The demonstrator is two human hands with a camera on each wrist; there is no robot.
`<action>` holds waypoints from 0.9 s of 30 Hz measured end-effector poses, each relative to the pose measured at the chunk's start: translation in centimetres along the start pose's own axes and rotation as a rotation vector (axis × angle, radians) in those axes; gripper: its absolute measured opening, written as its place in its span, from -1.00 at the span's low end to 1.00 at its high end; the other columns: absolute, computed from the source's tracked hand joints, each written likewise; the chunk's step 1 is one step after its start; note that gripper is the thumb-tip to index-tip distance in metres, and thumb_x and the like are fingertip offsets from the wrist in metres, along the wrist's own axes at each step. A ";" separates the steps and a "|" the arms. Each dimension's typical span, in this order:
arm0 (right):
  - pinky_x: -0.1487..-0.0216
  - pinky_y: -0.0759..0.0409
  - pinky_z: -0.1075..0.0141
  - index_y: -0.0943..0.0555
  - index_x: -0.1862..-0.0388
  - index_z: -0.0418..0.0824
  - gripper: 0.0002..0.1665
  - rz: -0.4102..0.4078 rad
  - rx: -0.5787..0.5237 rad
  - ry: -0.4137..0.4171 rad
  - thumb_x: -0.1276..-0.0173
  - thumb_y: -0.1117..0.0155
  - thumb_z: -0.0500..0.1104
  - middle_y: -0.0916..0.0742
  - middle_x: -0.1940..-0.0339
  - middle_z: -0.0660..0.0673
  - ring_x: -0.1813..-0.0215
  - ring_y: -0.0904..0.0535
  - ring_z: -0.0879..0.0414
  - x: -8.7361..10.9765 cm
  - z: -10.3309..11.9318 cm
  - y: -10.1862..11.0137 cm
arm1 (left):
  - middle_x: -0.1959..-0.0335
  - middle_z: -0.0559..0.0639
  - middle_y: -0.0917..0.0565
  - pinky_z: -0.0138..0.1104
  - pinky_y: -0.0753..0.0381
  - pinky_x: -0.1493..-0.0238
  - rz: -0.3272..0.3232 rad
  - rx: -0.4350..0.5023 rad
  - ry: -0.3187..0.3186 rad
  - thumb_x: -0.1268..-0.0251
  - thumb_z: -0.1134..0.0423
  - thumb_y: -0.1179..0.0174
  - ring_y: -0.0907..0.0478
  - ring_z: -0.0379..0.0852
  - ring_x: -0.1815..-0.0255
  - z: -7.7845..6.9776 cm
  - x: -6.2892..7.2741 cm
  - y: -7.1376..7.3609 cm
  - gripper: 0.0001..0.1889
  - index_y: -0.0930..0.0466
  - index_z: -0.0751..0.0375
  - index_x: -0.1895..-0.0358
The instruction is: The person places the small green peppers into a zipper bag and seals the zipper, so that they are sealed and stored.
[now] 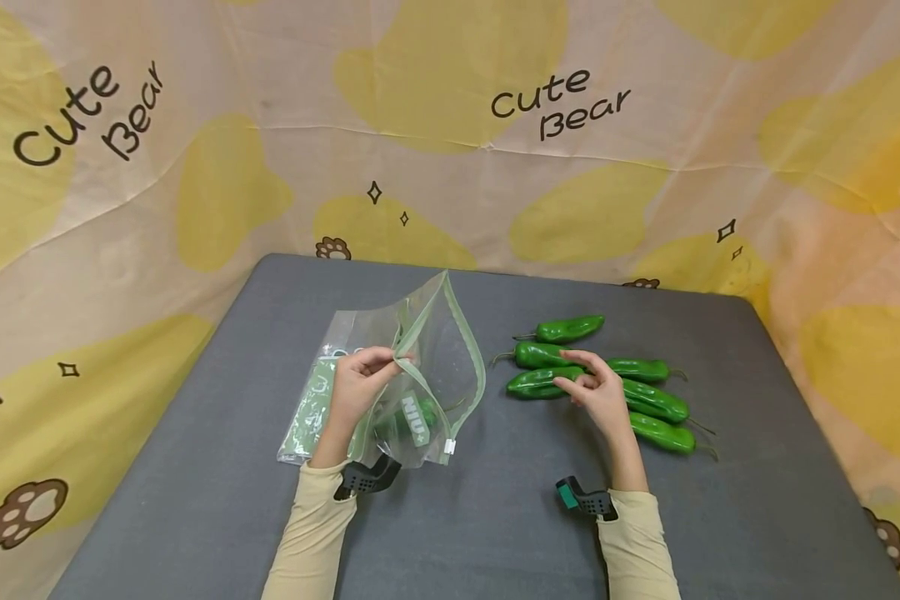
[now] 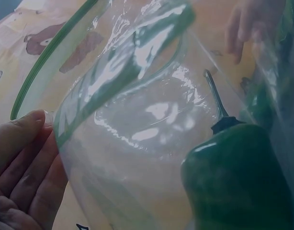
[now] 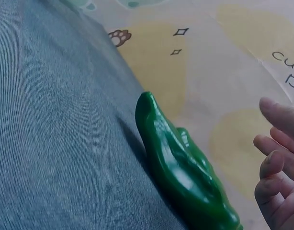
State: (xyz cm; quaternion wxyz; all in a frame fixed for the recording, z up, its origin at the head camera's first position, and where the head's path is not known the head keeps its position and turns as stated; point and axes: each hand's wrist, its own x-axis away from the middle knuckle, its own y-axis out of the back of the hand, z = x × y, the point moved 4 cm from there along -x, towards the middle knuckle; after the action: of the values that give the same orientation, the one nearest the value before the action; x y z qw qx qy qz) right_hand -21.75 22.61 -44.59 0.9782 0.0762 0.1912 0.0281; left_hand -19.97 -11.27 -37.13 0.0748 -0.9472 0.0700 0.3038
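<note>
Creased, yellow-blotched cloth (image 1: 435,100) backs a ribbed grey tabletop (image 1: 487,533), where the left hand (image 1: 360,383) pinches a gaping, green-edged clear plastic bag (image 1: 416,422) between its fingers, a pepper (image 2: 238,177) inside, while the right hand (image 1: 598,392), its fingers loosely parted and holding nothing, hangs near smooth, tapering peppers (image 1: 656,402) lying there.

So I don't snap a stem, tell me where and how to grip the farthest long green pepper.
I'd probably grip the farthest long green pepper around its thick middle, from above, with the right hand: it lies crosswise, thin stem pointing left, and nothing covers its body.
</note>
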 end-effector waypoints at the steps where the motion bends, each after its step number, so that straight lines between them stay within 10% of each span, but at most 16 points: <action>1: 0.74 -0.30 0.37 -0.48 -0.06 -0.27 -0.51 0.001 0.005 0.001 -0.10 -0.32 -0.33 -0.55 0.01 -0.29 0.71 -0.33 0.23 0.0 -0.3 0.1 | 0.39 0.00 -0.67 -0.37 -0.61 0.33 -0.002 -0.001 -0.002 0.04 0.71 -0.13 -0.62 -0.15 0.37 0.0 0.0 0.0 -0.89 -0.57 0.52 0.45; 11: 0.75 -0.31 0.35 -0.41 -0.09 -0.42 -0.45 0.048 0.219 -0.119 -0.08 -0.32 -0.40 -0.49 0.76 -0.35 0.72 -0.35 -0.14 0.3 2.3 0.2 | 0.39 0.07 -0.67 -0.37 -0.61 0.34 -0.011 0.005 -0.002 0.04 0.70 -0.15 -0.62 -0.14 0.35 0.1 0.1 0.3 -0.91 -0.56 0.53 0.46; 27: 0.72 -0.39 0.32 -0.42 -0.13 -0.24 -0.42 0.056 0.299 -0.218 -0.10 -0.34 -0.29 -0.53 0.72 -0.25 0.68 -0.41 -0.10 0.8 -0.8 1.2 | 0.38 -0.01 -0.67 -0.35 -0.60 0.30 -0.021 -0.018 0.023 0.02 0.67 -0.15 -0.62 -0.15 0.36 -0.2 0.2 0.4 -0.88 -0.59 0.47 0.43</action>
State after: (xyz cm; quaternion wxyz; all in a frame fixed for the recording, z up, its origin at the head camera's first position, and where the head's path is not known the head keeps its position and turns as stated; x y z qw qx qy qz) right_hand -21.31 24.00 -45.43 0.9697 0.2288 0.0841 0.0180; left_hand -19.71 -11.72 -37.12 0.0686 -0.9519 0.0579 0.2929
